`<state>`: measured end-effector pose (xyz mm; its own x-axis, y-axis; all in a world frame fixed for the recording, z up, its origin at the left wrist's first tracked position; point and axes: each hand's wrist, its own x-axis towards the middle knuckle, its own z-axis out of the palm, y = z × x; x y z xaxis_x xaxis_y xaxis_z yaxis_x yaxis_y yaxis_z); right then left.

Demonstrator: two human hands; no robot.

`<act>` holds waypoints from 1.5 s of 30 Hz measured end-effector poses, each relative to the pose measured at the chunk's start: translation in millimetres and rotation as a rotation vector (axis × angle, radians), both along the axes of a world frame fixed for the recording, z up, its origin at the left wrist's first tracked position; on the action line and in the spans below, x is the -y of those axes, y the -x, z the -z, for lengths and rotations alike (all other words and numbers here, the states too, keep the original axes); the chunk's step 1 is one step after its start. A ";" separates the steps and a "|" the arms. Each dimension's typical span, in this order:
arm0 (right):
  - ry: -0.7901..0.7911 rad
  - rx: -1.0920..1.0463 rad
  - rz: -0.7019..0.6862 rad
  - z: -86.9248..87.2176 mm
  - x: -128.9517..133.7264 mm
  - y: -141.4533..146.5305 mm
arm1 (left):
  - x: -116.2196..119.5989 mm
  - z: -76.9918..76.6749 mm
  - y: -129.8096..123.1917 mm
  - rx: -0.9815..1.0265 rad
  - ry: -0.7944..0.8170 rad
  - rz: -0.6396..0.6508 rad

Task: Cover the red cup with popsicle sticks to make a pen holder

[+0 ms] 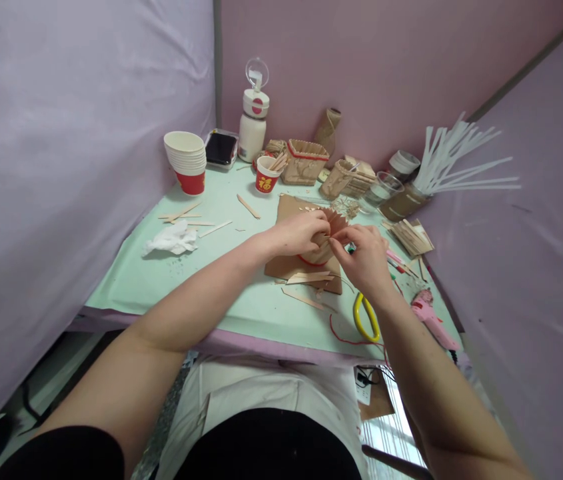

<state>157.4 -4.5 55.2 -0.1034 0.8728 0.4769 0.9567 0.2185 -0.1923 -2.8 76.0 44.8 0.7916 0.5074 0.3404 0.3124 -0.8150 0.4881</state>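
Note:
A small round basket of wooden craft sticks [338, 223] with pointed tips and a red cord round its base stands on a brown cardboard sheet [286, 208]. My left hand [304, 231] grips its near-left wall, fingers curled over the rim. At the right side of the basket, my right hand [365, 257] has thumb and forefinger pinched together close to the wall. What lies in that pinch is too small to make out. Both hands hide much of the basket. Split sticks [310, 277] lie on the cardboard's near edge.
Yellow-handled scissors [366, 319] and a pink glue gun [434, 321] lie at right. Behind are a red cup of sticks [267, 175], a finished stick box [305, 162], a white bottle [252, 130] and white strips [448, 160]. Stacked paper cups [186, 163] and crumpled tissue [171, 239] sit left.

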 end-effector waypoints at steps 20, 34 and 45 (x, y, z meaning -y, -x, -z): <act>-0.007 -0.057 -0.009 0.7 -0.4 1.7 | -7.3 3.7 10.1 0.122 0.046 0.107; -0.011 -0.032 -0.150 3.8 -3.0 -7.1 | -8.4 8.2 10.3 0.159 0.028 0.125; -0.094 -0.017 -0.284 5.9 0.8 -9.2 | -6.3 9.6 10.2 0.144 0.046 0.123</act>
